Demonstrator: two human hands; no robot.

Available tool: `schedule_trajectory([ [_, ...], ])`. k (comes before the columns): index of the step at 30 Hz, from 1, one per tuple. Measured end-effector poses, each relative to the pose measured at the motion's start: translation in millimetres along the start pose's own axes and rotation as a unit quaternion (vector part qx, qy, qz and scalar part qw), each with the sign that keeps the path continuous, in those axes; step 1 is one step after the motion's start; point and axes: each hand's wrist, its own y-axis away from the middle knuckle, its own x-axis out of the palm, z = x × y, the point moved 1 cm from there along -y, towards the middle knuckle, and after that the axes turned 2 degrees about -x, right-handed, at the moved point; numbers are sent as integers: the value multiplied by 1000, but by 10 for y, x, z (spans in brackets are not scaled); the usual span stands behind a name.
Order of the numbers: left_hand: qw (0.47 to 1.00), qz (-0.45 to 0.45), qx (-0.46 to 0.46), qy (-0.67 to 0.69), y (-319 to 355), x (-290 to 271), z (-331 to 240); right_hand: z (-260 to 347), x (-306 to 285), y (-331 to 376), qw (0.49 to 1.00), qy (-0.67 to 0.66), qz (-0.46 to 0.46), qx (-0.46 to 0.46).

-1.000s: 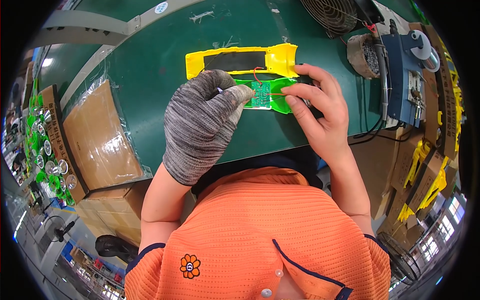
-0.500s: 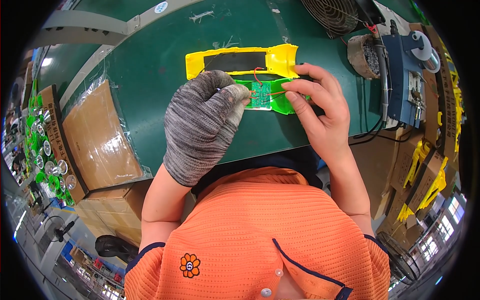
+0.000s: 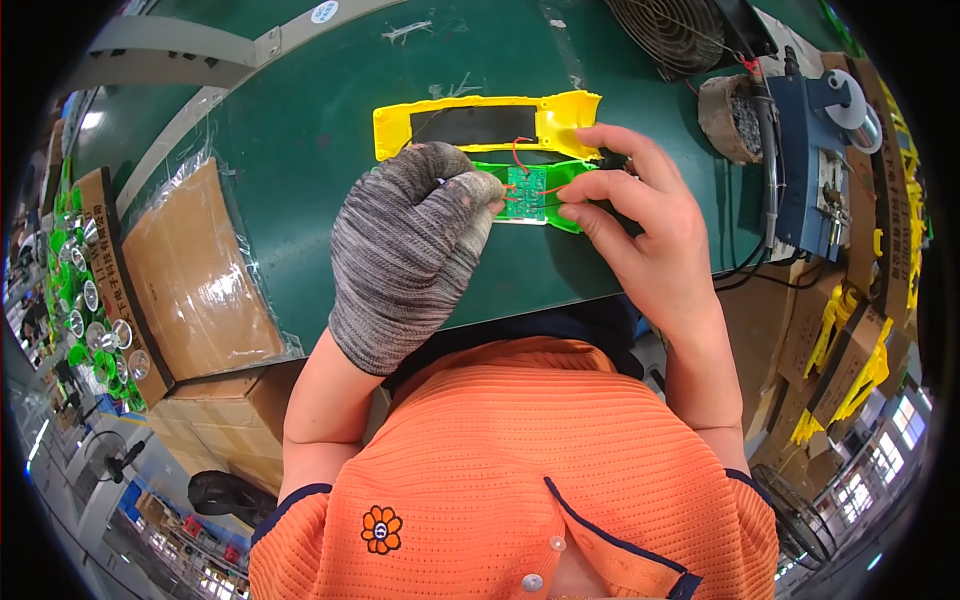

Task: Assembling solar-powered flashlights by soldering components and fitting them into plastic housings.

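Observation:
A small green circuit board (image 3: 526, 194) with red and black wires sits in a bright green plastic shell (image 3: 566, 218). Just behind it lies a yellow plastic housing (image 3: 568, 122) with a black panel (image 3: 473, 125) inside. My left hand (image 3: 410, 235), in a grey knit glove with bare fingertips, is closed at the board's left side; what it pinches there is hidden by the fingers. With thumb and index finger, my bare right hand (image 3: 645, 215) pinches thin wires at the board's right side. Its other fingers reach over the yellow housing's right end.
Plastic-wrapped cardboard (image 3: 200, 270) lies at the left, by a box of green parts with shiny reflectors (image 3: 95, 310). At the right stand a blue soldering machine (image 3: 808, 150) with a solder spool (image 3: 848, 100), a round pot (image 3: 730, 118) and a black fan (image 3: 668, 35).
My right thumb and index finger have moved slightly left and down, closer to the board. The left hand keeps its place beside the board.

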Motion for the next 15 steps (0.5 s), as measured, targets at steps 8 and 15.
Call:
schedule_trajectory([
  [8, 1000, -16, 10, -13, 10, 30, 32, 58, 16, 13, 998, -41, 8, 42],
  [15, 999, -22, 18, -15, -21, 26, 3, 86, 14, 41, 997, -67, 24, 34],
])
